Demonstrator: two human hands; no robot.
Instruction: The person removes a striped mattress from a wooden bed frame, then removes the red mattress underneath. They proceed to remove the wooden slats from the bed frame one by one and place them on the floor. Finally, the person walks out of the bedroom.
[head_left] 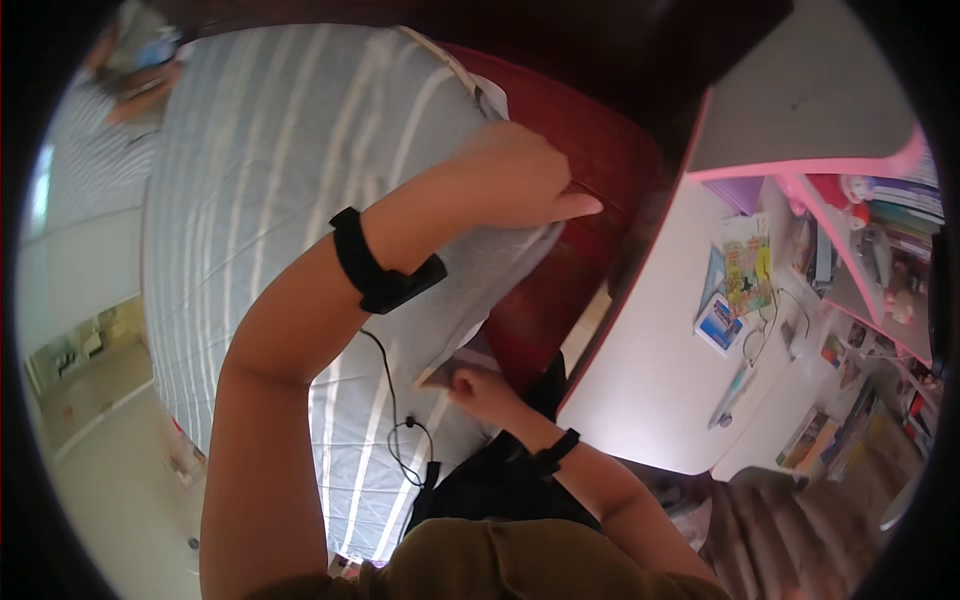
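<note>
1. Right hand [488, 396], lower centre: fingers curled, pinching the edge of the striped bedding [285, 190].
2. Striped bedding: spread from upper left to centre.
3. Left hand [520, 178], upper centre, at the bedding's edge: thumb extended; cannot tell about other fingers.
4. Red surface [590, 150]: just beyond.

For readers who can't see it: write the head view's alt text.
A person's left hand and closed right hand are at the right edge of a striped cloth, the left farther away. A red surface and white desk lie rightward.
</note>
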